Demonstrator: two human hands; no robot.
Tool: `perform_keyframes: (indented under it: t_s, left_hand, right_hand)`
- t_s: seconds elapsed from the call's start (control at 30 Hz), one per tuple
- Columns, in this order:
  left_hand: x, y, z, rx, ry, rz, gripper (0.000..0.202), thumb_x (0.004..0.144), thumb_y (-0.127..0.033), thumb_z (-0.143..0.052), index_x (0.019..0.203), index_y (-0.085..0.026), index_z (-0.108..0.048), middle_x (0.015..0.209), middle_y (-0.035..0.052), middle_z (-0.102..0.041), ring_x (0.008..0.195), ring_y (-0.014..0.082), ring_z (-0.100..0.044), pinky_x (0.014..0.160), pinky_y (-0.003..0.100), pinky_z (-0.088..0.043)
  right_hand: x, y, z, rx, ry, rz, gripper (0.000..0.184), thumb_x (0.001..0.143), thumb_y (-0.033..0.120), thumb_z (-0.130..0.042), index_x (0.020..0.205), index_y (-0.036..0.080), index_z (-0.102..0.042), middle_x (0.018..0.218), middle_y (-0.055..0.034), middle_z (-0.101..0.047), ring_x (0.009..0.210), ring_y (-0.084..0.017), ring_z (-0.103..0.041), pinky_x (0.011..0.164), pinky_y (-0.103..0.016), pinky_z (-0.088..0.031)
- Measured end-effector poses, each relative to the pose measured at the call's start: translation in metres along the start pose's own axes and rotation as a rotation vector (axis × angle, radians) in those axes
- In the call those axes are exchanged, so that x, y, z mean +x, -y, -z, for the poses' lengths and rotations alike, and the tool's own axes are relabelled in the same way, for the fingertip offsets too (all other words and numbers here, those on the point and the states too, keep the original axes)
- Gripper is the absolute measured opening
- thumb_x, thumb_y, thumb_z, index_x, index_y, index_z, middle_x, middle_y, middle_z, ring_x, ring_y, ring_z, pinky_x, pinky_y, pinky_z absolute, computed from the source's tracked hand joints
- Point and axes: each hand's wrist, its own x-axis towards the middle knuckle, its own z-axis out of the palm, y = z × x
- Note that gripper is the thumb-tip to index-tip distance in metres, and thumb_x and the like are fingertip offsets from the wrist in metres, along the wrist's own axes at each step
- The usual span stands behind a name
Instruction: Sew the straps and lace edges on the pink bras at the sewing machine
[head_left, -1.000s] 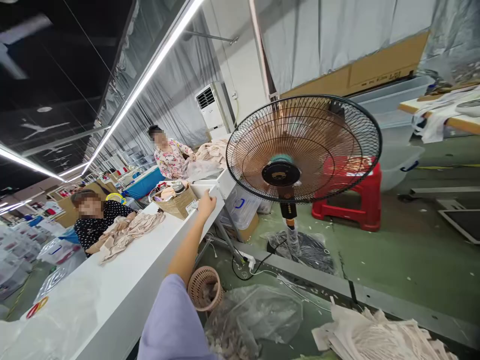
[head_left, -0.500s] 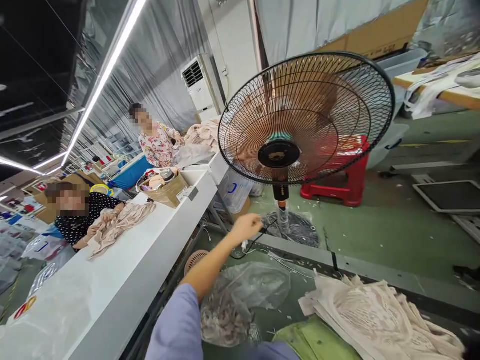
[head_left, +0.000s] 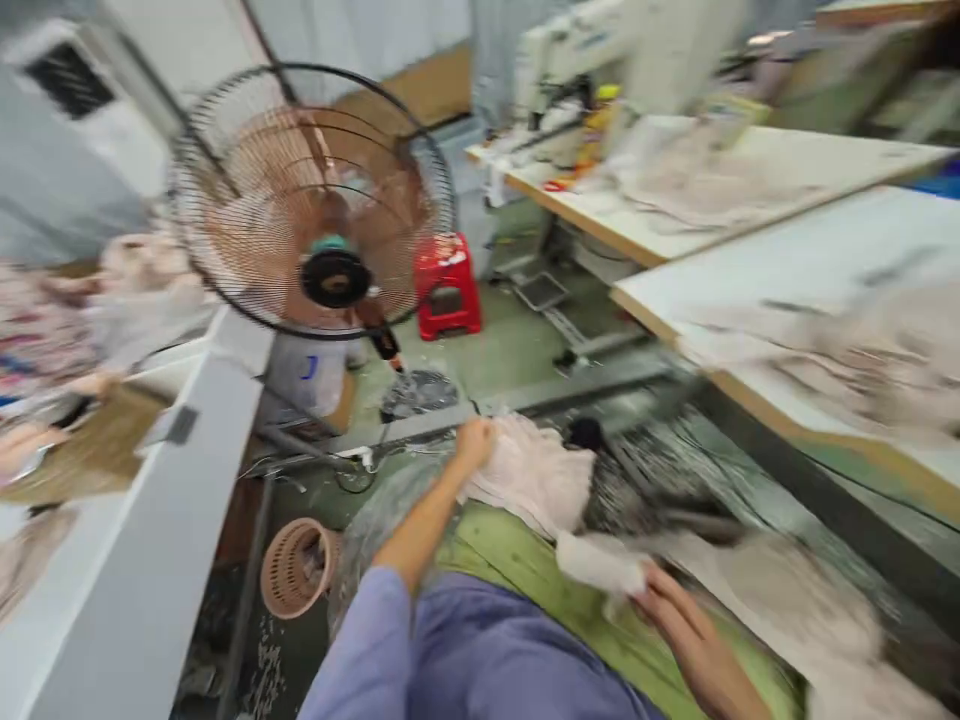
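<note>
Right grip (head_left: 670, 603): pale cloth piece (head_left: 600, 563) pinched over green fabric (head_left: 517, 563). Left grip (head_left: 474, 445): placed at edge of beige fabric stack (head_left: 536, 470); closure cannot be told. Farther out seen: pink basket (head_left: 280, 567), standing fan (head_left: 335, 277), red stool (head_left: 465, 290).

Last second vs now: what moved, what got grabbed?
Left hand came from near the white table to the edge of a pale cloth pile; blur hides whether it grips. Right hand, out of view before, now holds a white cloth. View swung right. Fan, red stool, pink basket: same places.
</note>
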Motion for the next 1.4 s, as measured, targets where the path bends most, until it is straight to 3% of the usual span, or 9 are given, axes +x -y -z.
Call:
perform_keyframes:
  t_s: [0.2,0.3,0.47,0.57,0.73,0.83,0.93,1.13,1.4]
  left_hand:
    - [0.019,0.006,0.003,-0.148,-0.072,-0.157,0.027,0.093,-0.035,-0.06,0.074,-0.017,-0.052,0.073,-0.0021,-0.05,0.071,0.0132,-0.05,0.07,0.028,-0.045]
    - [0.0,-0.023,0.018,-0.277,-0.148,-0.258,0.031,0.088,-0.036,-0.058,0.069,-0.02,-0.039,0.067,-0.0043,-0.04,0.065,0.0119,-0.041,0.065,0.023,-0.039]
    - [-0.036,-0.083,0.05,-0.491,-0.232,-0.415,0.029,0.083,-0.038,-0.061,0.081,-0.023,-0.036,0.077,-0.0036,-0.043,0.066,0.0113,-0.045,0.064,0.022,-0.042]
    - [-0.062,-0.109,0.084,-0.544,-0.313,-0.492,0.029,0.082,-0.038,-0.066,0.089,-0.024,-0.042,0.081,-0.0032,-0.047,0.068,0.0114,-0.049,0.066,0.022,-0.044]
    - [-0.108,-0.136,0.147,-0.537,-0.44,-0.61,0.024,0.084,-0.032,-0.071,0.094,-0.023,-0.051,0.083,-0.002,-0.053,0.071,0.0116,-0.052,0.068,0.021,-0.045]
    - [-0.131,-0.146,0.177,-0.438,-0.523,-0.64,0.022,0.084,-0.029,-0.072,0.093,-0.022,-0.053,0.084,-0.001,-0.056,0.071,0.0117,-0.053,0.067,0.021,-0.044]
    - [-0.147,-0.149,0.2,-0.348,-0.543,-0.615,0.022,0.086,-0.03,-0.07,0.095,-0.021,-0.053,0.084,-0.0003,-0.058,0.071,0.0123,-0.054,0.066,0.022,-0.044]
    - [-0.171,-0.15,0.236,-0.21,-0.521,-0.619,0.023,0.086,-0.032,-0.072,0.094,-0.021,-0.054,0.084,-0.0006,-0.056,0.073,0.0126,-0.054,0.067,0.023,-0.044]
    - [-0.187,-0.175,0.279,-0.205,-0.596,-0.728,0.037,0.075,-0.041,-0.083,0.087,-0.021,-0.054,0.075,-0.003,-0.054,0.063,0.0104,-0.053,0.059,0.022,-0.044]
  right_hand:
    - [0.016,0.017,0.017,-0.168,-0.263,0.112,0.019,0.09,0.028,-0.044,0.073,0.023,-0.05,0.093,-0.009,-0.061,0.088,-0.026,-0.059,0.075,-0.039,-0.05]
    - [0.042,0.043,0.028,-0.231,-0.308,0.211,0.012,0.085,0.022,-0.044,0.075,0.023,-0.05,0.1,-0.01,-0.064,0.092,-0.026,-0.059,0.079,-0.038,-0.046]
    - [0.099,0.088,0.03,-0.03,-0.383,0.25,0.027,0.074,0.019,-0.052,0.061,0.023,-0.028,0.068,-0.0007,-0.058,0.063,-0.017,-0.052,0.059,-0.03,-0.035]
    - [0.136,0.133,0.015,0.278,-0.202,0.209,0.003,0.075,0.021,-0.05,0.077,0.022,-0.052,0.069,0.0018,-0.055,0.057,-0.014,-0.046,0.053,-0.027,-0.034]
    - [0.178,0.233,-0.025,0.507,0.271,0.231,0.024,0.076,0.027,-0.053,0.084,0.016,-0.073,0.063,-0.0002,-0.056,0.049,-0.011,-0.033,0.046,-0.027,-0.022]
    - [0.188,0.282,-0.05,0.598,0.403,0.316,0.029,0.078,0.041,-0.064,0.089,0.016,-0.076,0.068,-0.001,-0.06,0.05,-0.009,-0.032,0.047,-0.026,-0.022]
    - [0.188,0.314,-0.073,0.635,0.446,0.431,0.034,0.075,0.047,-0.074,0.089,0.016,-0.077,0.079,-0.0035,-0.067,0.062,-0.012,-0.048,0.055,-0.026,-0.035]
    - [0.182,0.334,-0.118,0.622,0.54,0.46,0.036,0.071,0.047,-0.078,0.087,0.015,-0.078,0.087,-0.006,-0.072,0.075,-0.018,-0.06,0.069,-0.029,-0.044]
    - [0.175,0.302,-0.157,0.387,0.887,0.549,0.037,0.078,0.05,-0.071,0.088,0.015,-0.078,0.083,-0.0045,-0.072,0.074,-0.018,-0.06,0.069,-0.029,-0.043]
